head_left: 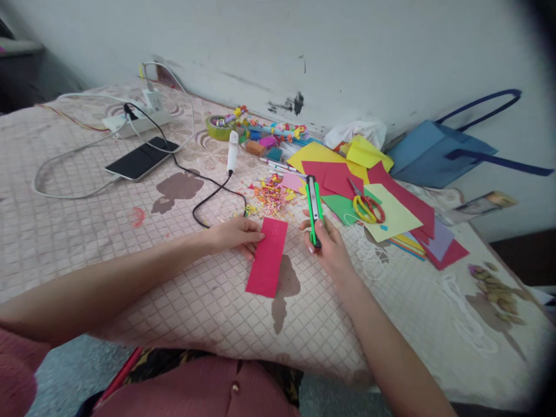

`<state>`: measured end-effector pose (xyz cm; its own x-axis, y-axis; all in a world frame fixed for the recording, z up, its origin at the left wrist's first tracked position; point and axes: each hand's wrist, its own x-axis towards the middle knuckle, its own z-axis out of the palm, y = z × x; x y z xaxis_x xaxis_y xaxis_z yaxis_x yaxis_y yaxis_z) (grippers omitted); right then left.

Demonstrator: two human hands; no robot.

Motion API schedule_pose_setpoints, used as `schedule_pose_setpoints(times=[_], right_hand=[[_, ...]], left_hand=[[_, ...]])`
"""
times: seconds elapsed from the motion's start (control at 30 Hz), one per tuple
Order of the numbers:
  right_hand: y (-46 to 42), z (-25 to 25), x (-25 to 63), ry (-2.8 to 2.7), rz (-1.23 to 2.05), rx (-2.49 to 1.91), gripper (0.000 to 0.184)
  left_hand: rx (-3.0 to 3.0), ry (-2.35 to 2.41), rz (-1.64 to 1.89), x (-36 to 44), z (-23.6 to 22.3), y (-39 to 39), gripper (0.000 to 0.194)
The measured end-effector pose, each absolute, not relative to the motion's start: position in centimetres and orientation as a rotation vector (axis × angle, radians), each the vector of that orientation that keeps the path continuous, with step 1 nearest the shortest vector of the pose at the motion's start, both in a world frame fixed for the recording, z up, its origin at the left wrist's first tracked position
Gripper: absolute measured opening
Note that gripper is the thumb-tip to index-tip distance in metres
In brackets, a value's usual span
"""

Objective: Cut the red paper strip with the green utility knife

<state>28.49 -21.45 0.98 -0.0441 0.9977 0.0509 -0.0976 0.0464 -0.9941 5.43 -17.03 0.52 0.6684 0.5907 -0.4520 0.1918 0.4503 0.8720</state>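
A red paper strip point(267, 260) is pinched along its left edge between the thumb and fingers of my left hand point(237, 236). It stands slightly tilted above the patterned tablecloth point(208, 313). To the right of the strip, my right hand point(328, 243) grips a green and black box cutter point(314, 208), pointing away from me. Whether its blade is out I cannot tell. Beyond the strip lies a heap of small colourful paper scraps point(273, 194). A white glue gun point(233, 152) with a black cord rests behind the scraps on the left.
Red-and-yellow scissors point(368, 208) lie on coloured paper sheets point(393, 211) at right, near tangled white string point(368, 255). A blue bag point(438, 152) leans against the wall. A tablet point(143, 158), a power strip point(136, 123) and cables occupy the left; a tape roll point(220, 128) sits at the back.
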Motion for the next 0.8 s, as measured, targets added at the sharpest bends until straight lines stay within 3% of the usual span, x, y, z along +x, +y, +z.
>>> schedule_pose_setpoints(times=[0.1, 0.23, 0.37, 0.53, 0.7, 0.8], right_hand=[[-21.5, 1.9, 29.2, -1.257, 1.198, -1.027, 0.02], [-21.5, 2.6, 29.7, -1.303, 1.149, -1.011, 0.031], [-21.5, 2.3, 29.5, -1.32, 1.197, -1.02, 0.032], [-21.7, 1.6, 28.8, -1.308, 1.287, -1.049, 0.019], [-21.8, 1.1, 28.5, -1.246, 1.376, -1.04, 0.012], [-21.7, 0.9, 28.2, -1.207, 1.269, -1.027, 0.009]], left_hand=[[1.116, 0.829, 0.281, 5.3, 0.4, -17.0, 0.029], [1.125, 0.83, 0.28, 5.3, 0.4, -17.1, 0.031], [1.122, 0.833, 0.266, 5.3, 0.7, -17.2, 0.029], [1.204, 0.849, 0.228, 5.3, 1.1, -17.3, 0.023], [1.729, 1.036, 0.265, 4.5, 1.9, -17.4, 0.027], [2.144, 1.194, 0.411, 3.9, 2.5, -17.2, 0.017]])
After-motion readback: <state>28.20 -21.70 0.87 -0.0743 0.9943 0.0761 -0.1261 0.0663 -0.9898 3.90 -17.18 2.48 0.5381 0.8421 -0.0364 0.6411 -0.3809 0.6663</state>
